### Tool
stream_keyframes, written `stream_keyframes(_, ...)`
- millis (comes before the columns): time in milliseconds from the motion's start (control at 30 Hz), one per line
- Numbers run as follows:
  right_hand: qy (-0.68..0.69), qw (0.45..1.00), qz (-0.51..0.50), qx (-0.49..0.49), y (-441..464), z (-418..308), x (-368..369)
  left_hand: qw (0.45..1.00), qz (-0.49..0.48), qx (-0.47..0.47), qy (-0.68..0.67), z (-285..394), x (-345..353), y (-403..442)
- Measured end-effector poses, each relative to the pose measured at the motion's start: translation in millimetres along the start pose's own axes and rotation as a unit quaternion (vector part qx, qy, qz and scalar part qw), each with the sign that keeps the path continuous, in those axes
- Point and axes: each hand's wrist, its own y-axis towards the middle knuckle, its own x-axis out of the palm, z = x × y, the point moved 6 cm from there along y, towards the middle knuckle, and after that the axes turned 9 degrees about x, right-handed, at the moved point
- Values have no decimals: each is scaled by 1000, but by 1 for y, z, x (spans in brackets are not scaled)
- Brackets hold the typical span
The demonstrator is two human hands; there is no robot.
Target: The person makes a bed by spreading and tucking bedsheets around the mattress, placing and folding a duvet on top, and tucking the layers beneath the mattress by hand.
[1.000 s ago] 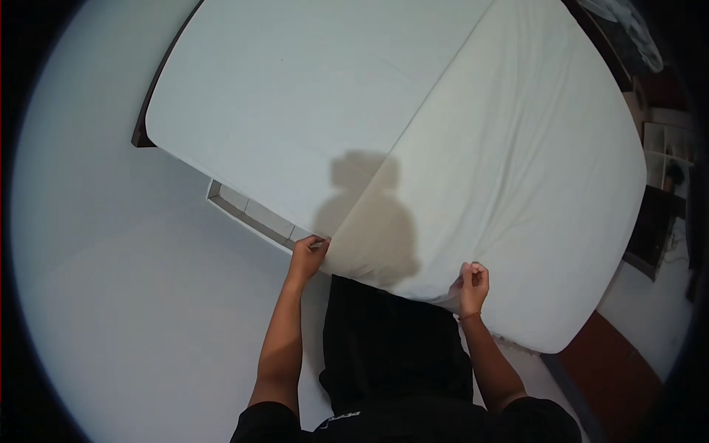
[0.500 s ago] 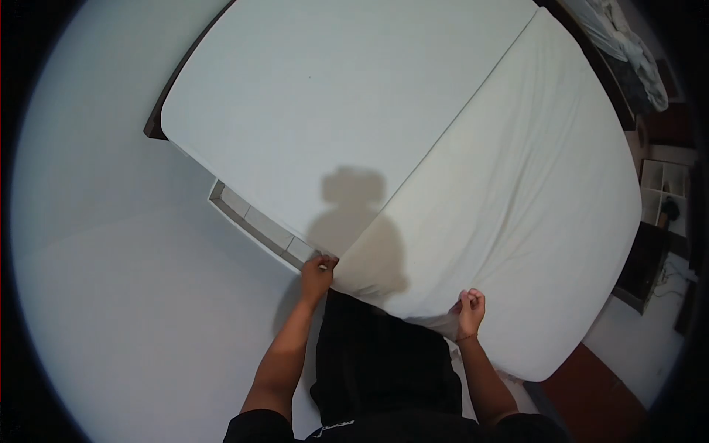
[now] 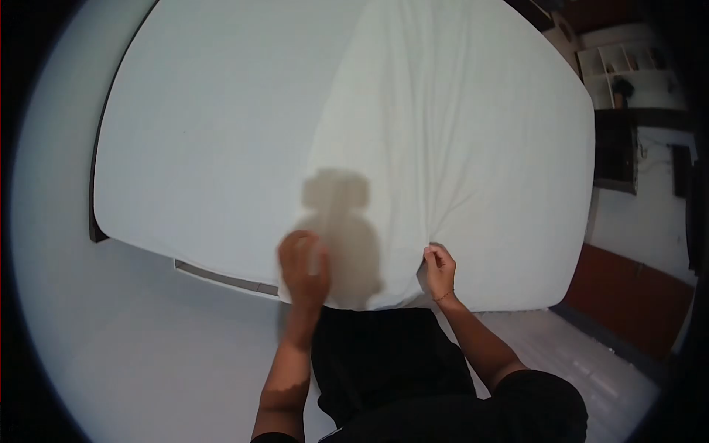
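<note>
The right hand (image 3: pixel 441 271) pinches the cream sheet (image 3: pixel 502 199), which covers part of the mattress (image 3: pixel 214 148) (folds run from the fingers). The left hand (image 3: pixel 304 269) is half curled above the near edge.

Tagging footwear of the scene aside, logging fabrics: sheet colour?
Plain off-white sheet; head view.

I'm seeing soft, dim light casting a blurry-edged shadow (image 3: pixel 343 236) across the bed (image 3: pixel 214 148); my left hand (image 3: pixel 303 269) is blurring, and dark, curved corners are framing the view.
</note>
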Motion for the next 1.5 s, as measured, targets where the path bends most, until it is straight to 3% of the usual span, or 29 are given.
stream_keyframes(33, 2, 1000, 9, 3, 0, 1, 0, 999, -23, 19, -45, 12, 14, 0)
stream_keyframes(133, -106, 984, 49, -133, 17, -35, 3, 977, -150, 24, -147, 34, 63, -21)
stream_keyframes(167, 54, 998, -1, 11, 37, -17, -2, 977, -156, 26, -146, 52, 73, -24)
stream_keyframes(200, 210, 964, -51, 153, 52, 1, 3, 966, -235, 8, -110, 64, 89, -32)
stream_keyframes(233, 198, 963, -45, 177, 69, -10, 6, 948, -311, -10, -74, 69, 101, -41)
stream_keyframes(400, 208, 946, -100, 226, 185, -53, 12, 941, -337, -11, 40, 97, 145, -78)
stream_keyframes(567, 119, 964, -124, 203, 277, -98, 36, 942, -318, -31, 97, 96, 147, -102)
stream_keyframes(667, 98, 956, -201, 191, 298, -103, 37, 953, -286, -14, 101, 99, 146, -110)
stream_keyframes(767, 185, 959, -134, 170, 306, -111, 20, 955, -272, 72, 94, 114, 144, -121)
stream_keyframes(800, 180, 958, -145, 173, 310, -104, 16, 956, -269, 60, 98, 118, 141, -119)
stream_keyframes(867, 104, 992, -65, 11, 313, -100, -1, 972, -233, 10, 2, 125, 127, -119)
stream_keyframes(900, 101, 992, -79, 15, 304, -93, 0, 976, -213, -15, -45, 130, 120, -117)
stream_keyframes(933, -79, 978, -22, -190, 282, -106, -6, 976, -211, -28, -40, 134, 112, -115)
stream_keyframes(967, -248, 888, 38, -385, 246, -116, -4, 984, -162, -62, -35, 131, 98, -110)
stream_keyframes(1033, -382, 828, -30, -409, 186, -88, 17, 990, -62, -121, -24, 126, 74, -96)
stream_keyframes(1067, -451, 802, -104, -378, 151, -64, 30, 990, -61, -126, -23, 123, 70, -90)
stream_keyframes(1100, -506, 741, -202, -392, 99, -56, 42, 993, -16, -120, -7, 120, 62, -81)
stream_keyframes(1167, -384, 785, -411, -261, 6, -53, 56, 992, 70, -104, 23, 119, 49, -64)
stream_keyframes(1200, -381, 787, -385, -295, -25, -26, 61, 992, 68, -106, 24, 120, 50, -54)
stream_keyframes(1233, -355, 752, -507, -226, -63, 16, 64, 992, 75, -102, 1, 123, 53, -44)
stream_keyframes(1267, -297, 775, -518, -208, -87, 36, 64, 992, 83, -96, -22, 128, 58, -34)
stream_keyframes(1333, -454, 562, -515, -461, -159, 128, 57, 991, 89, -91, -44, 134, 63, -30)
stream_keyframes(1367, -454, 566, -513, -460, -163, 131, 54, 991, 87, -89, -49, 135, 66, -29)
stream_keyframes(1467, -217, 720, -579, -315, -146, 110, 40, 992, 77, -75, -70, 133, 77, -35)
stream_keyframes(1500, -220, 725, -574, -310, -137, 99, 31, 992, 81, -86, -49, 127, 77, -45)
